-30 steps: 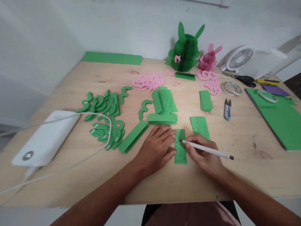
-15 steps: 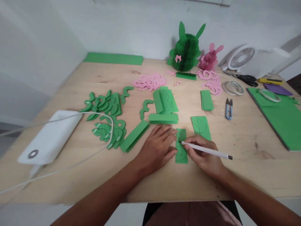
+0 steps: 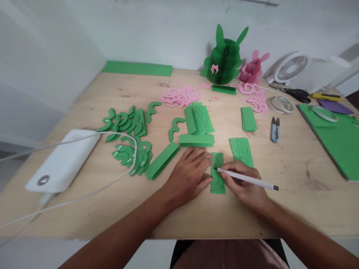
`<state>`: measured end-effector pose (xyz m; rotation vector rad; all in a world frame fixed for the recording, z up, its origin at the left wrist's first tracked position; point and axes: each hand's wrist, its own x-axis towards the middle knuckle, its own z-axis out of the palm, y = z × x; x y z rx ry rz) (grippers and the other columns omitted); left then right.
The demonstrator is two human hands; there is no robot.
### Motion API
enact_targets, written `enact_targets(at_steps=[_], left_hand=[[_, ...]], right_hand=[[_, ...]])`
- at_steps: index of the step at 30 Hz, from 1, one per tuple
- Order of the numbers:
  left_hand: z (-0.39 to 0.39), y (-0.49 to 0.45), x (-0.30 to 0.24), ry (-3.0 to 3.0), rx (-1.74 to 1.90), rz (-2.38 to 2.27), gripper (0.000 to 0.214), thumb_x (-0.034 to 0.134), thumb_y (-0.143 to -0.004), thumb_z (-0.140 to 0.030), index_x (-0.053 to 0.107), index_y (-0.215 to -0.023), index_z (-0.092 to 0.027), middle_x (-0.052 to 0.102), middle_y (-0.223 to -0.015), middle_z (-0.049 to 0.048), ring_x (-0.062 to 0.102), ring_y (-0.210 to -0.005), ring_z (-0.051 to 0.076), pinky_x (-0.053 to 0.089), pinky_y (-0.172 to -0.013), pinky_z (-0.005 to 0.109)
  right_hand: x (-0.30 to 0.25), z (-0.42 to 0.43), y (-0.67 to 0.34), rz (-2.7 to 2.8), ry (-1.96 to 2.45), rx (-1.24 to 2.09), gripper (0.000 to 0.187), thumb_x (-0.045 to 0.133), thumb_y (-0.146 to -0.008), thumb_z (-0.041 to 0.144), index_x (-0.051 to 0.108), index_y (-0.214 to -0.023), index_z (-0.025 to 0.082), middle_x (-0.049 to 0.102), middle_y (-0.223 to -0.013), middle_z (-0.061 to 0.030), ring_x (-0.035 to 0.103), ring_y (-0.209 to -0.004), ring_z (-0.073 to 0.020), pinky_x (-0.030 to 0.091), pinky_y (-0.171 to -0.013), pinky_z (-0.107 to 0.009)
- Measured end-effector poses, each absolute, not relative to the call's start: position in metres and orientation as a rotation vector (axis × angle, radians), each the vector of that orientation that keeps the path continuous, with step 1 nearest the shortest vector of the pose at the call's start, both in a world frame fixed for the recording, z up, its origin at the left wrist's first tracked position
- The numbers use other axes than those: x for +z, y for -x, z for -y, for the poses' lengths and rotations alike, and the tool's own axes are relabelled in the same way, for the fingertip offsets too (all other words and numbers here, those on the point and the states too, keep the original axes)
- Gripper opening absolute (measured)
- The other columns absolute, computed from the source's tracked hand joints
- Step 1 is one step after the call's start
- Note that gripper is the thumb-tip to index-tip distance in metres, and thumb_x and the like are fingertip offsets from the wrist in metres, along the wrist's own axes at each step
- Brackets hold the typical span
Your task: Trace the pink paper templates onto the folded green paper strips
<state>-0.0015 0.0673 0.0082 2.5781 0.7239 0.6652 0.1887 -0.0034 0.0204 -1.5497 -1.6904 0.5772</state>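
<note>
The narrow green rectangular paper strip [image 3: 220,187], marked with curved lines, lies between the hands near the pale wooden bench's [image 3: 303,213] front edge. The left hand [image 3: 188,175] rests flat, fingers nearly together, fingertips at the strip's left edge; the right hand [image 3: 244,184], just right of it, pinches a slim white pen [image 3: 249,179], tip over the strip. The green pleated-paper eared figure [image 3: 231,63] stands by the back edge

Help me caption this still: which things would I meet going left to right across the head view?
White device, piled green cut-outs, folded green strip, left hand, green paper piece with drawn curves, right hand holding a white pen, blue-handled snips, large green sheet.
</note>
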Motion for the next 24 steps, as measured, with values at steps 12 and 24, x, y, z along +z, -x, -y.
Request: enact_targets(at_steps=[12,24], left_hand=[[-0.0672,0.0013,0.0079,-2.565,0.663,-0.721,0.023,0.06,-0.085,-0.022,0.056,-0.108,-0.017,0.063,-0.124,0.0094,0.05,-0.125,0.028,0.037,-0.107,0.05],[-0.0677,0.0013,0.0071,-2.575,0.666,-0.716,0.026,0.062,-0.084,-0.021,0.054,-0.109,-0.016,0.062,-0.125,0.01,0.05,-0.125,0.028,0.036,-0.107,0.05]], right_hand=[[0.0203,0.0036,-0.1885,1.709,1.575,0.594,0.01,0.058,-0.086,0.026,0.067,-0.084,0.022,0.071,-0.073,-0.0021,0.065,-0.064,-0.0151,0.049,-0.053,-0.026],[0.0205,0.0031,-0.1883,1.757,1.553,0.572,0.009,0.059,-0.086,0.025,0.068,-0.087,0.022,0.071,-0.074,-0.0013,0.064,-0.067,-0.0159,0.05,-0.06,-0.03]])
